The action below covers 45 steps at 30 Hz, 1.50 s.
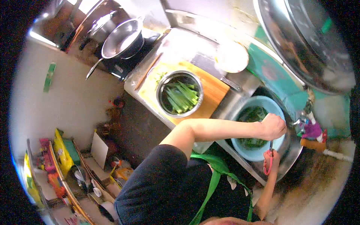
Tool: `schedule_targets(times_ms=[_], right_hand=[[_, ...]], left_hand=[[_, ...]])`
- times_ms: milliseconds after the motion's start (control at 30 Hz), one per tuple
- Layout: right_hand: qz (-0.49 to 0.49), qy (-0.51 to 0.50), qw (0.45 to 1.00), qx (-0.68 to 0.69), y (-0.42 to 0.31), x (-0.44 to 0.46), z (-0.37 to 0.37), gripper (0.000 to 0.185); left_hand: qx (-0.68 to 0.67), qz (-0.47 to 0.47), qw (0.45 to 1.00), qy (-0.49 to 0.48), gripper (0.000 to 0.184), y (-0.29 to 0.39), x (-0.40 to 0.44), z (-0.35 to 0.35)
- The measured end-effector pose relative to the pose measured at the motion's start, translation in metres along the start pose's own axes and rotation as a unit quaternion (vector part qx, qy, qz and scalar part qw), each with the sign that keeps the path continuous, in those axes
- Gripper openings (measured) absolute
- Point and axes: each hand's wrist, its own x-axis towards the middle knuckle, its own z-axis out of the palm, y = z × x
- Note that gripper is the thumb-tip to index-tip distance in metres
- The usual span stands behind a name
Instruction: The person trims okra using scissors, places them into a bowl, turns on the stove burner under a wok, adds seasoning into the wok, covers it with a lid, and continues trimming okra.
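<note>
- Nearest: dark short sleeve (150,187) w/ green apron strap (213,191) beside it.
- R hand (273,159): clamped on red-handled tool (267,168), prob. scissors, at near edge of blue basin; dark, thin end points up to other hand.
- L hand (273,126): L arm reaches across; hand above basin's R side, knuckles up, fingers folded under & mostly hidden. Can't tell if it grips anything.
- Blue basin (252,155): sits in steel sink (294,150), under L forearm.
- Leafy greens (253,112): inside basin, partly hidden by forearm.
- Wooden cutting board (215,90): on counter, L of sink.
- Steel bowl (159,96): on board, w/ cut green stalks (182,98) inside.
- Chopped green bits (161,78): on board, just beyond bowl.
- Black knife handle (233,84): btwn board & sink.
- Pale round dish (233,57): beyond knife handle.
- Far L: steel frying pan (122,39) on black cooktop (119,69).
</note>
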Motion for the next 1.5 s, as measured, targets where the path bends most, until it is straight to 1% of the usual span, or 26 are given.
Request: schedule_targets(times_ms=[67,100,133,167,200,233,300,400,467,533,567,600,667,767,800,867,933,967,1000,1067,1133,1200,1267,1367,1467,1500], right_hand=[[-0.023,0.013,0.998,0.061,0.022,0.003,0.018,0.014],[-0.191,0.111,0.963,-0.155,0.042,0.013,0.028,0.016],[-0.341,0.209,0.846,-0.353,0.049,0.016,0.033,0.018],[-0.217,0.107,0.955,-0.172,0.042,0.012,0.032,0.018],[-0.064,0.064,0.996,0.017,0.031,0.006,0.032,0.018],[-0.078,0.104,0.988,-0.08,0.007,-0.013,0.037,0.018],[-0.103,0.159,0.955,-0.227,-0.035,-0.034,0.048,0.019],[-0.079,0.117,0.957,-0.252,-0.064,-0.026,0.064,0.024],[-0.088,0.141,0.943,-0.288,-0.049,0.006,0.073,0.03],[-0.012,0.153,0.939,-0.308,-0.027,0.041,0.081,0.034],[-0.02,0.141,0.945,-0.293,-0.02,0.047,0.082,0.035],[-0.025,0.139,0.944,-0.299,-0.008,0.058,0.083,0.035],[0.006,0.14,0.927,-0.349,0.02,0.084,0.087,0.038],[-0.008,0.15,0.907,-0.394,0.025,0.094,0.099,0.041],[-0.037,0.166,0.905,-0.39,0.039,0.098,0.107,0.042],[-0.043,0.125,0.895,-0.426,0.038,0.09,0.115,0.045],[-0.098,0.041,0.882,-0.46,0.039,0.094,0.116,0.048],[-0.088,0.046,0.878,-0.469,0.039,0.099,0.113,0.05],[-0.033,-0.042,0.88,-0.472,0.029,0.104,0.105,0.052],[-0.089,0.052,0.872,-0.478,0.016,0.084,0.104,0.043],[-0.123,0.061,0.9,-0.414,-0.011,0.054,0.096,0.037],[-0.162,0.134,0.927,-0.31,-0.004,0.053,0.092,0.041],[-0.112,0.143,0.968,-0.171,0.019,0.069,0.084,0.045],[-0.081,0.266,0.935,-0.221,0.001,0.038,0.091,0.043],[-0.082,0.412,0.844,-0.333,0.045,0.016,0.107,0.041],[-0.022,0.438,0.841,-0.315,0.022,-0.014,0.138,0.037]], left_hand=[[0.215,0.068,0.968,-0.11,0.021,-0.033,-0.022,0.005],[0.231,0.067,0.96,-0.145,0.016,-0.037,-0.043,-0.007],[0.253,0.091,0.956,-0.12,0.014,-0.036,-0.062,-0.033],[0.249,0.075,0.96,-0.101,0.013,-0.032,-0.074,-0.072],[0.294,0.057,0.951,-0.082,0.011,-0.032,-0.091,-0.103],[0.28,0.087,0.956,-0.016,0.012,-0.047,-0.112,-0.12],[0.311,0.007,0.95,-0.041,0.012,-0.068,-0.148,-0.143],[0.33,-0.045,0.942,-0.029,0.016,-0.121,-0.19,-0.127],[0.305,-0.031,0.951,-0.047,0.015,-0.139,-0.208,-0.118],[0.213,0.05,0.971,0.093,0.012,-0.125,-0.221,-0.124],[0.167,0.071,0.972,0.152,0.007,-0.109,-0.229,-0.131],[0.166,0.065,0.971,0.158,0.007,-0.093,-0.241,-0.137],[0.063,-0.001,0.971,0.23,0.013,-0.066,-0.276,-0.142],[0.096,-0.12,0.944,0.291,0.007,-0.064,-0.34,-0.125],[0.077,-0.155,0.939,0.296,0.01,-0.072,-0.365,-0.118],[0.029,-0.336,0.921,0.195,0.023,-0.08,-0.404,-0.123],[0.05,-0.366,0.916,0.155,0.047,-0.089,-0.435,-0.135],[0.105,-0.359,0.919,0.123,0.036,-0.1,-0.456,-0.138],[0.161,-0.35,0.918,0.09,0.027,-0.118,-0.479,-0.14],[0.106,-0.411,0.905,0.032,0.03,-0.152,-0.515,-0.161],[0.165,-0.474,0.865,-0.002,0.03,-0.185,-0.545,-0.191],[0.167,-0.513,0.841,0.032,0.029,-0.234,-0.581,-0.223],[0.147,-0.517,0.838,0.097,0.025,-0.29,-0.619,-0.265],[0.229,-0.456,0.842,0.173,0.019,-0.363,-0.654,-0.343],[0.27,-0.368,0.851,0.26,0.023,-0.464,-0.678,-0.413],[0.262,-0.349,0.856,0.277,0.023,-0.496,-0.68,-0.432]])
